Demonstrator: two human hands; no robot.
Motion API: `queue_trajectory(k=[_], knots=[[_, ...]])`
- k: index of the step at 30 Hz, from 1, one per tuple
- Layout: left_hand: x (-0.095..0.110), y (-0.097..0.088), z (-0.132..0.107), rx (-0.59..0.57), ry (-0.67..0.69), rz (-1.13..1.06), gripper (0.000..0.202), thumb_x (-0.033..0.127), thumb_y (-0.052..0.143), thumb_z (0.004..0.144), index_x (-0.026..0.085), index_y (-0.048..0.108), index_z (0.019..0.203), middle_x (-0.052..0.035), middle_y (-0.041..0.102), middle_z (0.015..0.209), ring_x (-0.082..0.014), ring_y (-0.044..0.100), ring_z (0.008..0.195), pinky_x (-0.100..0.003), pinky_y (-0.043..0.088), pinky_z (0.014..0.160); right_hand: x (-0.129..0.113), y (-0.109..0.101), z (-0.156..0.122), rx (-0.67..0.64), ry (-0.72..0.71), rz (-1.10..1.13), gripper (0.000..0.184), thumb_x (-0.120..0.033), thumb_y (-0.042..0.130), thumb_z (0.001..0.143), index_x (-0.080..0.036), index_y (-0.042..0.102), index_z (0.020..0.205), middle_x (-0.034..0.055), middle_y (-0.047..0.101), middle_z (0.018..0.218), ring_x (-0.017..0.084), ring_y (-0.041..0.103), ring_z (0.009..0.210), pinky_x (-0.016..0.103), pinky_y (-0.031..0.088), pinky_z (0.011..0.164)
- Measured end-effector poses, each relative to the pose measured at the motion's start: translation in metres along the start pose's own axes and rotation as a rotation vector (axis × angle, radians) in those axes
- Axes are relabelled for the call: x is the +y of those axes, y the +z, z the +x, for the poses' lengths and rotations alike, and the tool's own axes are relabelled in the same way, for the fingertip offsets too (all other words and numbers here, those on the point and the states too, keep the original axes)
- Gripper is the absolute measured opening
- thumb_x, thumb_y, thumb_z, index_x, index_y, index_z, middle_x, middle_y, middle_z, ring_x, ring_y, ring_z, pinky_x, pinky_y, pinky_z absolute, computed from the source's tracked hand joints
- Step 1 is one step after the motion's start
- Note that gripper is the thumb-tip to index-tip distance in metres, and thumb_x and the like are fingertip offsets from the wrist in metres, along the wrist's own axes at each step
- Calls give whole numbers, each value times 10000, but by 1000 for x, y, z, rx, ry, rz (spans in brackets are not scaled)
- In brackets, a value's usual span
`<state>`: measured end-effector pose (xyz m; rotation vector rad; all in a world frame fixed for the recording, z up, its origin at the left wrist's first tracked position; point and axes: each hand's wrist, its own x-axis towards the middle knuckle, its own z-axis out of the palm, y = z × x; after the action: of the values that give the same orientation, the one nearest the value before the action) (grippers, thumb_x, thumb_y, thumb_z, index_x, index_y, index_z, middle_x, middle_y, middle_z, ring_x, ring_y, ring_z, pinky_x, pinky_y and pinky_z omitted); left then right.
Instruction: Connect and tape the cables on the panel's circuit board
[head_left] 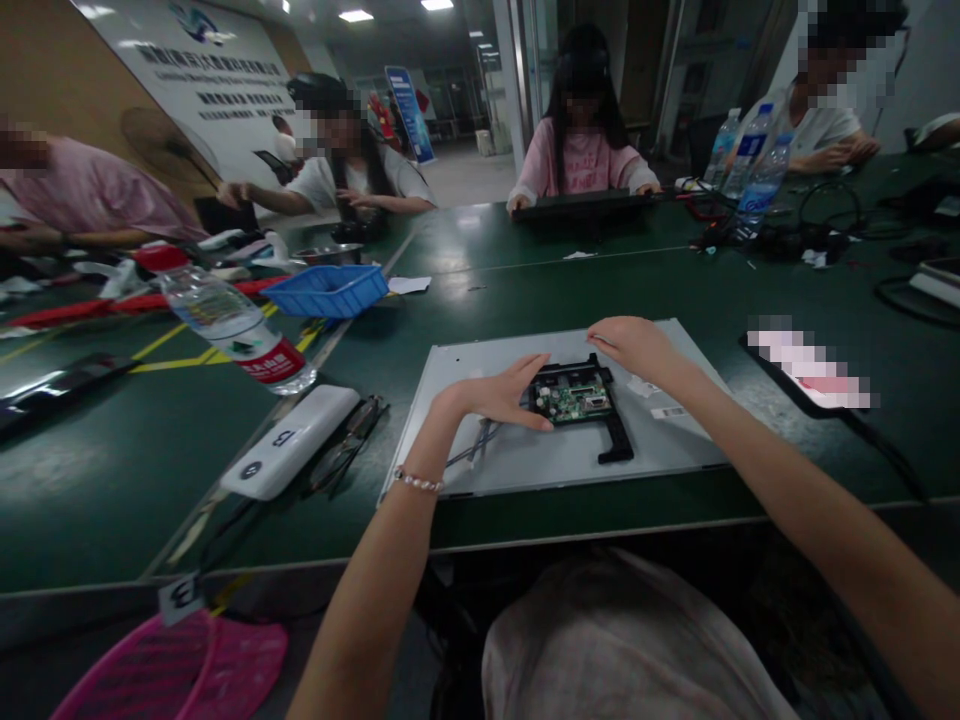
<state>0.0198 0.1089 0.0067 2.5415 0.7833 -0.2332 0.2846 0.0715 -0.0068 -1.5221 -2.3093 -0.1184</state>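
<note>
A green circuit board point(581, 398) sits in a black plastic frame point(616, 437) on a flat white panel point(517, 470). My left hand point(504, 393) is at the frame's left end, thumb along the near edge and fingers stretched toward the far edge, spread apart. Whether it presses on the frame, I cannot tell. Just beyond the frame's far right corner is my right hand point(636, 345), with its fingers curled together and pointing left. Whatever is between those fingertips is too small or hidden to make out. Dark cables point(484, 440) run out under my left wrist.
Left of the panel lie glasses point(349, 440), a white power bank point(292, 440), a red-capped water bottle point(232, 320) and a blue tray point(328, 292). A phone point(806, 370) with a cable lies right. Several people sit around the table; bottles point(750, 150) stand far right.
</note>
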Motion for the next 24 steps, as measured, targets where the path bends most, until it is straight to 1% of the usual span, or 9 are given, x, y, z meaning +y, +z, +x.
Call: queue_trajectory(k=[2, 4, 8, 12, 17, 21, 24], knots=[[0, 0, 0, -4, -1, 8, 1180, 718, 592, 684, 131, -33, 1495, -162, -27, 1574, -305, 53, 1449, -375, 136, 1162, -10, 3, 4, -38, -41, -25, 265, -239, 430, 947, -166, 681, 992, 109, 704, 1007, 235, 631, 952, 320, 428, 808], [-1, 0, 1, -3, -2, 11, 1177, 719, 592, 685, 129, -24, 1496, -160, -23, 1575, -307, 52, 1448, -368, 134, 1162, -16, 7, 6, -83, -76, -51, 273, -230, 426, 947, -169, 692, 938, 107, 711, 946, 234, 636, 919, 319, 424, 793], [0, 0, 1, -1, 5, 11, 1175, 719, 588, 684, 131, -25, 1497, -168, -13, 1573, -326, 50, 1445, -399, 145, 1159, -15, 14, 6, -136, -119, -57, 239, -206, 462, 926, -170, 697, 904, 95, 713, 928, 222, 635, 898, 306, 423, 767], [1, 0, 1, -7, 5, 17, 1196, 729, 587, 674, 107, -23, 1494, -177, -11, 1571, -336, 55, 1442, -400, 147, 1160, -13, 16, 5, -130, -114, -54, 217, -198, 485, 913, -166, 700, 907, 89, 711, 940, 215, 631, 890, 302, 427, 762], [0, 1, 2, -8, 2, 15, 1215, 743, 585, 665, 80, -9, 1492, -188, -8, 1569, -334, 52, 1442, -396, 142, 1163, -16, 17, 4, -106, -111, -35, 238, -201, 466, 922, -144, 696, 906, 109, 703, 931, 219, 629, 869, 315, 431, 766], [-2, 3, 3, 8, 9, 5, 1199, 743, 587, 669, 110, -5, 1497, -182, 2, 1570, -344, 67, 1440, -418, 157, 1157, -11, 20, 4, -114, -99, 65, 230, -223, 477, 916, -161, 698, 929, 88, 696, 987, 206, 624, 896, 296, 440, 770], [-5, 4, 3, 17, 34, 14, 1178, 738, 584, 680, 135, -11, 1499, -180, 15, 1570, -346, 81, 1438, -434, 163, 1152, -7, 22, 4, -108, -88, 87, 235, -222, 477, 914, -162, 704, 919, 84, 695, 1001, 207, 624, 899, 296, 443, 771]])
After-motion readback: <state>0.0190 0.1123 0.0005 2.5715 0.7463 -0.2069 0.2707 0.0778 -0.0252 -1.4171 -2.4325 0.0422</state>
